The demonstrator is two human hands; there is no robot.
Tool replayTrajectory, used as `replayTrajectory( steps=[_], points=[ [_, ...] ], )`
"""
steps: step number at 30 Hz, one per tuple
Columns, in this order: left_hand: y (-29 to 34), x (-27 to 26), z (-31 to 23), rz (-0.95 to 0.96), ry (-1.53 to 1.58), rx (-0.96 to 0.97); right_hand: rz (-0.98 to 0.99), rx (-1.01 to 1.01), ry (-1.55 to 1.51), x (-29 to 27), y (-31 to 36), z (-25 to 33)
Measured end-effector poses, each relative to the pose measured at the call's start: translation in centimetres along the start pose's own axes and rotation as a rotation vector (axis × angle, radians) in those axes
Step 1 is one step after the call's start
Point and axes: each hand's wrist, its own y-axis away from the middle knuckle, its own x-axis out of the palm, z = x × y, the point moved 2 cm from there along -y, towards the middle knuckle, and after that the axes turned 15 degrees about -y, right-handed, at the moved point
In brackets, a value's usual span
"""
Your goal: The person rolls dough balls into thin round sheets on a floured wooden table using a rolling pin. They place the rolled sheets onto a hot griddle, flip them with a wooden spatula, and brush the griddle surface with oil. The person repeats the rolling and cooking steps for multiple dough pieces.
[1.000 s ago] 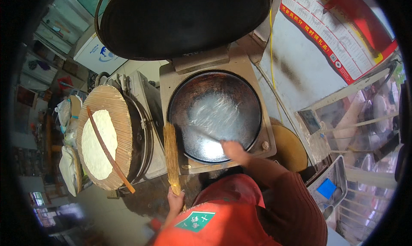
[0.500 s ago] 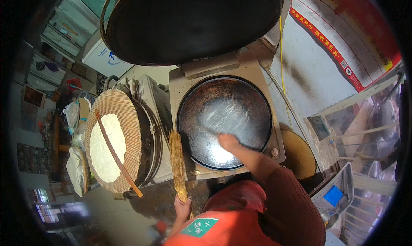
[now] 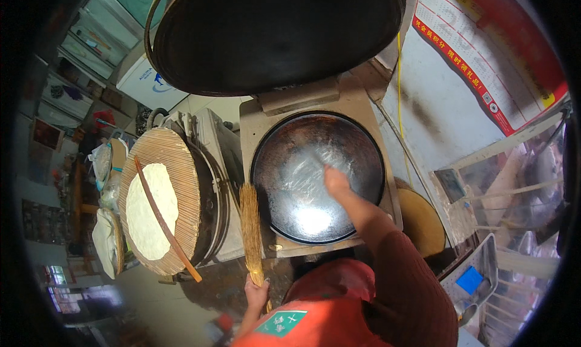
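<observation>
Griddle surface streaked pale beneath right hand, grip curled, contents unclear from blur; left hand, grip closed round straw broom.

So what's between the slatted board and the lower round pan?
Head view: the straw brush in the left hand, a pale surface, and a dark drum's side.

Tan stand with a round dark griddle on top

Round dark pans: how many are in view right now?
2. The lower pan lies flat under the right hand; the raised pan tilts up behind it, its top cut off by the picture's edge. Others may be hidden.
</observation>
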Motion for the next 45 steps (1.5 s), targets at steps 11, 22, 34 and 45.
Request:
replayTrajectory(
  steps=[11,22,34,45],
  points=[
    [1.4,-0.9,-3.6,0.008,0.022,-0.100,0.365,-0.261,0.042,4.5,2.4,3.5],
    [0.8,-1.1,-1.5,-0.008,0.044,-0.059,0.296,-0.164,0.081,4.9,1.1,5.3],
    [1.3,-1.6,-1.5,-0.036,0.008,-0.086,-0.041,0.026,-0.035,4.5,-3.0,4.1],
    [0.9,-1.1,-0.5,-0.046,0.086,-0.117,-0.156,0.008,-0.040,1.1,-5.1,4.9]
  ],
)
